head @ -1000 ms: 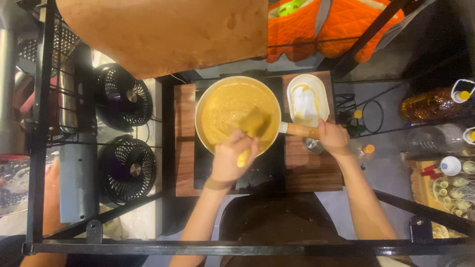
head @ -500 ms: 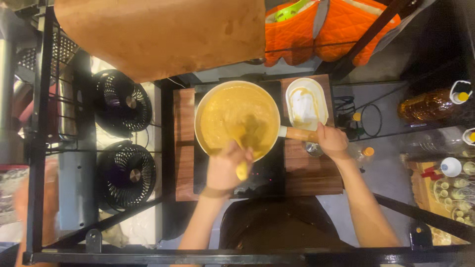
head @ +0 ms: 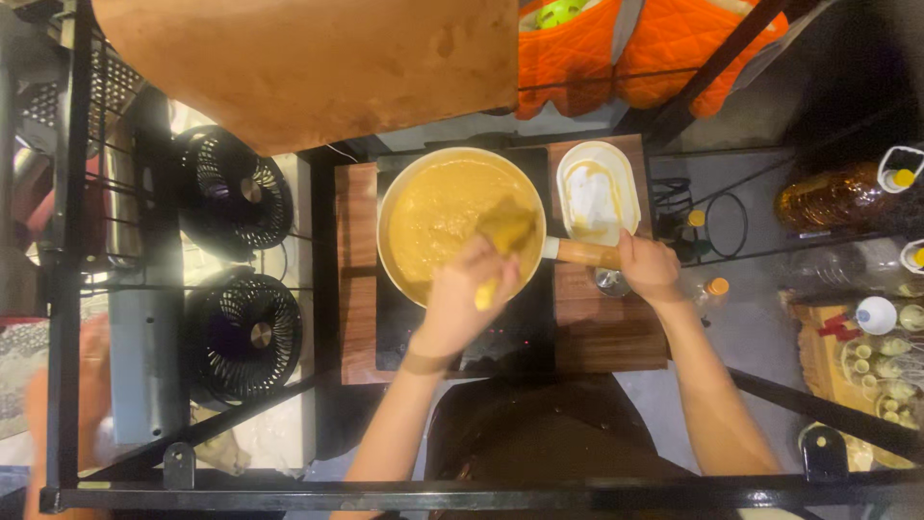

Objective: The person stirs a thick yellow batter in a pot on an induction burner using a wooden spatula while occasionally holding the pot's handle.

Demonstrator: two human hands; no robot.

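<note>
A cream pan (head: pixel 387 217) full of thick yellow-orange batter (head: pixel 438 217) sits on a black cooktop (head: pixel 500 332). My left hand (head: pixel 460 303) grips the yellow handle of a spatula (head: pixel 505 231) whose blade lies in the batter at the pan's right side. My right hand (head: pixel 650 268) holds the pan's wooden handle (head: pixel 582 253) to the right. A white oval dish (head: pixel 597 193) smeared with batter lies just beyond that handle.
The cooktop rests on a wooden board (head: pixel 606 332). Two black fans (head: pixel 236 260) stand on the left. A black metal frame (head: pixel 481 496) crosses the foreground. Bottles, among them one of amber oil (head: pixel 833 197), crowd the right. An orange cloth (head: pixel 654 48) hangs behind.
My left hand has swept the spatula through the batter, from the pan's centre down toward its near edge and back up to the right side. My right hand has stayed on the handle.
</note>
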